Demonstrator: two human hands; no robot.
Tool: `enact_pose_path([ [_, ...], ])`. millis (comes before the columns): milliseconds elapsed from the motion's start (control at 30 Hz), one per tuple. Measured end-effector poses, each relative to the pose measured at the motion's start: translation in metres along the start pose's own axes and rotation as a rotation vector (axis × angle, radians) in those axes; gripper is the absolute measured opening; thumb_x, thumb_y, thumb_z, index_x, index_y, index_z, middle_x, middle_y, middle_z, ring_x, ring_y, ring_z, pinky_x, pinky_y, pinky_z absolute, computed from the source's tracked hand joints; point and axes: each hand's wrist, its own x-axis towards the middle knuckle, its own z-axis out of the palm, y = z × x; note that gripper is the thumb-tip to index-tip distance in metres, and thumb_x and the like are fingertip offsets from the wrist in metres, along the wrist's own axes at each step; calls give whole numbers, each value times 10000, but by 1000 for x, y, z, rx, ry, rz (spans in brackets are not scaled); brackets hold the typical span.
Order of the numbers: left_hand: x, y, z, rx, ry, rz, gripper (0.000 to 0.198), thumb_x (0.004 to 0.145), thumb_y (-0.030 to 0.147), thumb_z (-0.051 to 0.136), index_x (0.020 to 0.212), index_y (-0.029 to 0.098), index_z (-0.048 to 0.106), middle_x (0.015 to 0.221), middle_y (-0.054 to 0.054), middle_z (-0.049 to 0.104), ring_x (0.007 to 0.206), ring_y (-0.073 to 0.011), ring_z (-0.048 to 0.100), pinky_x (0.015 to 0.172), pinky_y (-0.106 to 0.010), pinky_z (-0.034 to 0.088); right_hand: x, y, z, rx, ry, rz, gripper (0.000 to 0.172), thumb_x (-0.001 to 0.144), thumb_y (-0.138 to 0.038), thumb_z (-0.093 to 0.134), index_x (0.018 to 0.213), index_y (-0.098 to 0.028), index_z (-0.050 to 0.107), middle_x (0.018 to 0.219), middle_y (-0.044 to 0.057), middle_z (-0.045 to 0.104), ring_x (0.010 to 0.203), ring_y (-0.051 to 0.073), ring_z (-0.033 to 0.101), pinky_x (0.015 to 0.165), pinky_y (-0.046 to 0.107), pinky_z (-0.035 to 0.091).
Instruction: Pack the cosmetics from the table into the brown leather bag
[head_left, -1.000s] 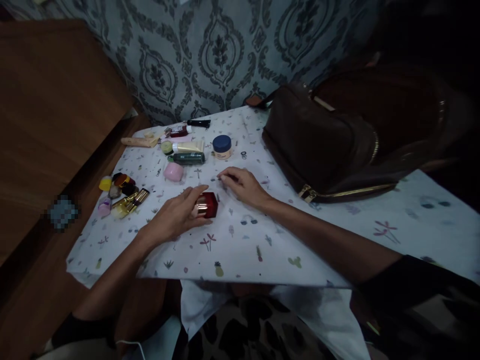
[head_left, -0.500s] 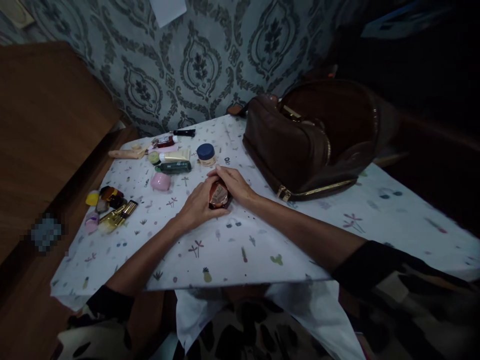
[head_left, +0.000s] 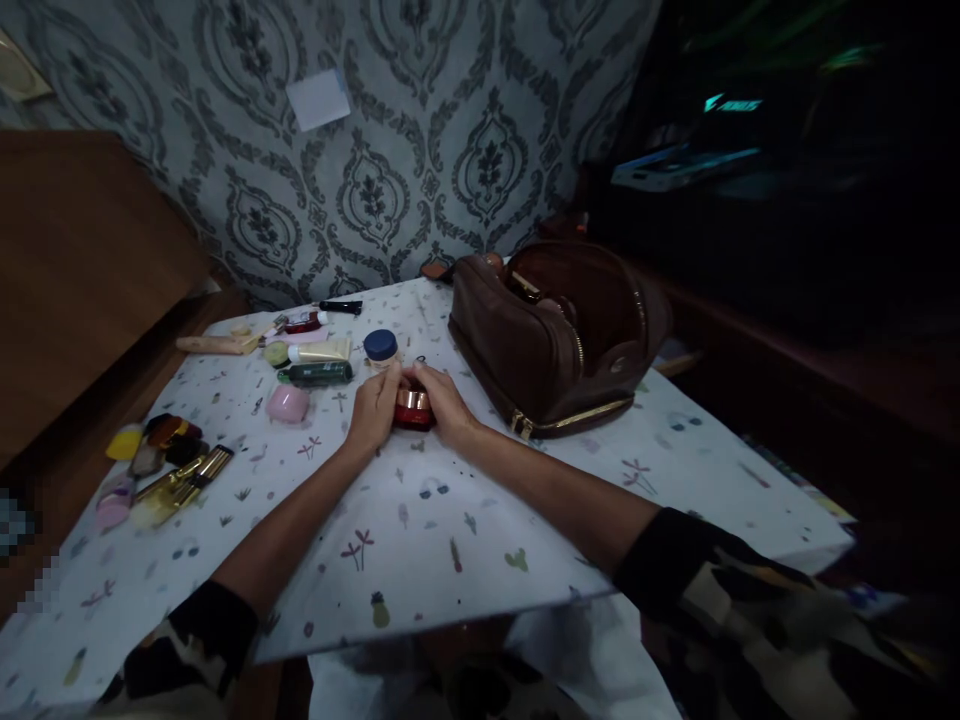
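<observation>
Between my two hands stands a small dark red jar [head_left: 413, 412] with a shiny copper-coloured band, upright at the table surface. My left hand [head_left: 374, 408] is wrapped round its left side, and my right hand [head_left: 447, 405] closes on its right side. The fingers partly cover the jar's top. Just behind my hands is a cream jar with a navy lid [head_left: 381, 346], its lower part hidden by my fingers. To the left of my left hand lie a pink rounded jar [head_left: 288, 404], a dark green tube [head_left: 316, 373] and a cream tube [head_left: 320, 351].
An open brown leather bag [head_left: 525, 350] with gold zips stands to the right. At the left edge lie several gold tubes [head_left: 195, 478] and small bottles. A wooden-handled item [head_left: 214, 345] lies at the back left, near a black tube [head_left: 341, 307]. Patterned cloth [head_left: 480, 530] covers the table.
The red jar has turned from lying with its copper end towards me to standing upright. Both hands have moved to its sides. The camera view has shifted right and up.
</observation>
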Motion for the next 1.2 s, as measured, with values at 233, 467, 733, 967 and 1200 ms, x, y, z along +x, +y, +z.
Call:
enact_pose_path([
  [233,6,-15,6,-155,95,-31,481,936,550,457,653,176,565,579,16,555,572,-128,523,598,-250,421,4,1,-4,37,-29,24,434,702,-603,726,776,-177,687,768,10,697,755,147,635,765,287,505],
  [467,2,-13,9,-165,-3,-59,455,952,527,437,650,196,513,410,64,452,391,-104,415,468,-222,343,4,8,-4,38,-121,-21,503,730,-678,678,775,-185,589,690,-26,609,635,107,580,642,252,495],
  [733,1,-10,6,-52,-73,-9,455,951,516,415,684,180,566,490,38,518,470,-120,497,520,-236,368,-6,-3,-8,-461,-82,-327,400,935,-572,448,813,-203,542,781,10,559,811,161,547,806,318,482],
  [967,-1,-7,2,-101,-132,-39,513,927,582,415,649,178,564,494,35,522,502,-133,508,550,-250,380,-57,-29,-26,-834,-246,-482,362,1016,-385,367,1201,-151,573,1148,129,602,1111,215,551,1004,398,424],
  [1200,-2,-5,3,-90,-197,-99,490,868,629,472,722,182,609,503,41,534,493,-141,510,530,-250,380,-77,-37,-34,-1096,-627,-401,707,771,-442,779,1380,-182,532,1226,132,610,1164,266,536,1007,402,430],
])
